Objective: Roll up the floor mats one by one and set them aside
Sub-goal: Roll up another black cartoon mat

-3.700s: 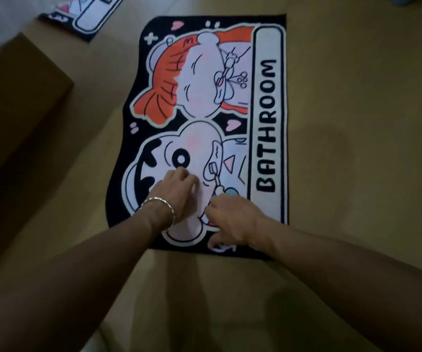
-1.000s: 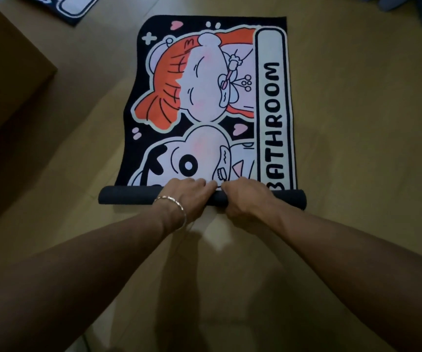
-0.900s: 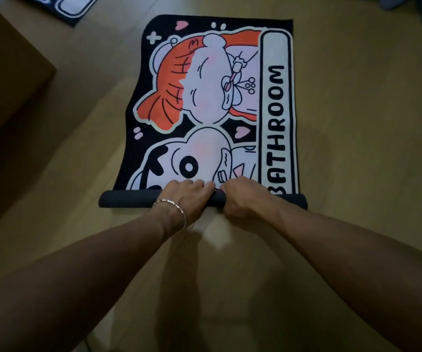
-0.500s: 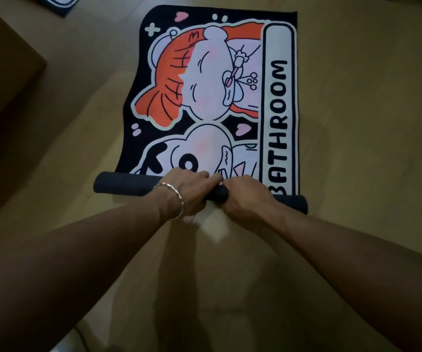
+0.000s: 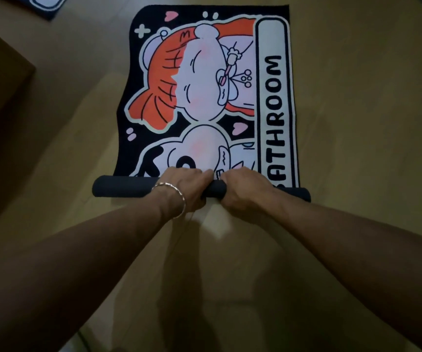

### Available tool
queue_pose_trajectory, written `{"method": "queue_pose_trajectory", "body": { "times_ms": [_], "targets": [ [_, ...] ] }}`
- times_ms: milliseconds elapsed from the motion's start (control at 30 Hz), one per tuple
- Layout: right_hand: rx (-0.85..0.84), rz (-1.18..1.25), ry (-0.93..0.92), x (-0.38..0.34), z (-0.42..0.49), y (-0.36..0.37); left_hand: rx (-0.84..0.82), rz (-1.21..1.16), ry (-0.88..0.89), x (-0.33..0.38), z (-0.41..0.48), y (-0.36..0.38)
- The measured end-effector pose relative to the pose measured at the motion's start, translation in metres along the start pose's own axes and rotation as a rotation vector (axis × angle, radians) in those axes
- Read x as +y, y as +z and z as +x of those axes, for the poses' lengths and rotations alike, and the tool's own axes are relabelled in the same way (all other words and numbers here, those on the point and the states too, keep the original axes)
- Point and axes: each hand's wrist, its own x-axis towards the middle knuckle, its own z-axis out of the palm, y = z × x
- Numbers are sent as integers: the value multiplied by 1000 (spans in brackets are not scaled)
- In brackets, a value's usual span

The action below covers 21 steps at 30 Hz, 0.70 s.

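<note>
My left hand (image 5: 182,186) and right hand (image 5: 243,189) curl side by side around the mat (image 5: 204,97), its near end rolled dark.

The mat (image 5: 199,80) is seen to be soft, fuzzy cloth with a printed picture, and the roll (image 5: 121,190) at its near end is shown to have a dark, matt, rubbery-looking back. The floor (image 5: 370,123) is seen as smooth and a little shiny. The thin bracelet (image 5: 179,196) is made of shiny metal.
</note>
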Motion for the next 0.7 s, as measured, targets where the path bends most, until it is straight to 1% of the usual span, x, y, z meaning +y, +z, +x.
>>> {"method": "queue_pose_trajectory", "body": {
  "times_ms": [67, 133, 167, 200, 300, 367, 400, 433, 500, 533, 567, 633, 700],
  "targets": [
    [104, -105, -49, -1, -1, 5, -52, -12, -19, -2, 4, -2],
    [216, -198, -105, -1, -4, 14, -105, -72, -15, -3, 8, -5],
    [226, -206, -114, -1, -5, 16, -120, -91, -11, -3, 10, -6],
    [194, -191, -101, 0, -4, 16, -116, -93, -5, -3, 10, -6],
    [-8, -86, -15, 1, 2, 1, -26, -60, 10, 2, 7, -1],
    [-90, -52, 3, -1, 5, -9, -16, -56, -20, 4, 6, 1],
    [-88, -65, -6, -3, 4, -11, -36, -62, -47, 4, 7, 0],
    [-45, -99, -27, -5, 2, -10, -63, -68, -63, 2, 9, -2],
    [107, -192, -91, -8, -2, 0, -119, -93, -63, -1, 13, -5],
    [162, -212, -120, -9, -4, 5, -136, -112, -59, -1, 14, -7],
    [176, -209, -125, -9, -5, 8, -131, -119, -54, -2, 15, -8],
    [91, -150, -61, -9, -3, 1, -65, -84, -50, -1, 12, -7],
    [-45, -105, -6, -8, 2, -10, -7, -50, -56, 4, 8, -3]
  ]
}}
